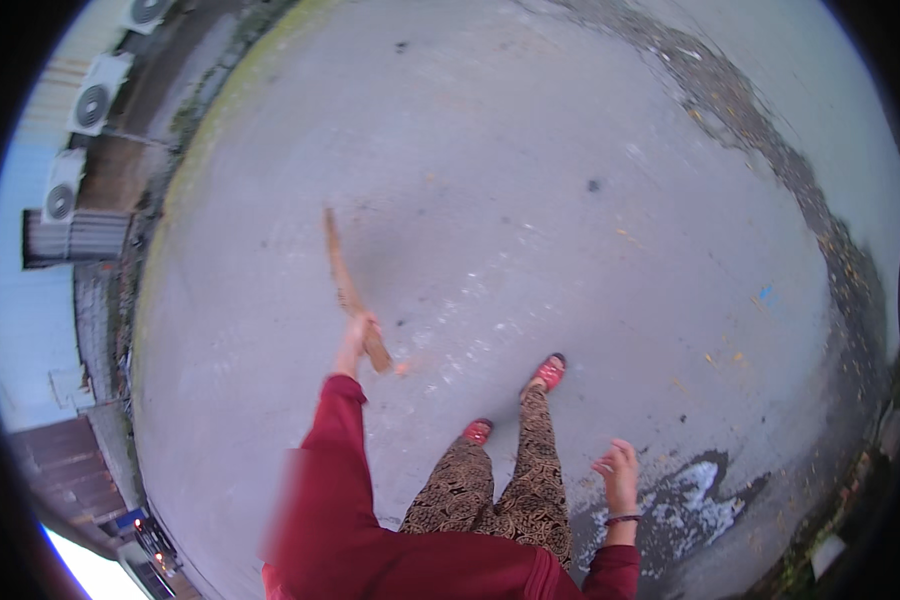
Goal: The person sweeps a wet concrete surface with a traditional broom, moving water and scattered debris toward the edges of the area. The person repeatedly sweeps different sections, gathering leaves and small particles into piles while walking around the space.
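In my left hand [358, 330] is a long, flat brown strip of wood [336, 262], gripped near its lower end. The fingers wrap round it, and a short piece sticks out below the fist. Its far end points up and away over the concrete, and motion blurs it slightly. A small pinkish blur shows beside the lower end; I cannot make out what it is. My right hand [618, 470] hangs low at my right side with a dark band at the wrist. Its fingers are loosely bent and apart, with nothing seen in them.
Grey concrete ground [470, 160] spreads around my feet in red sandals [550, 372]. A wet patch [705, 490] lies at the lower right. Dirt and leaves line a broken edge [800, 175] on the right. Outdoor air-conditioner units [92, 105] stand along the left wall.
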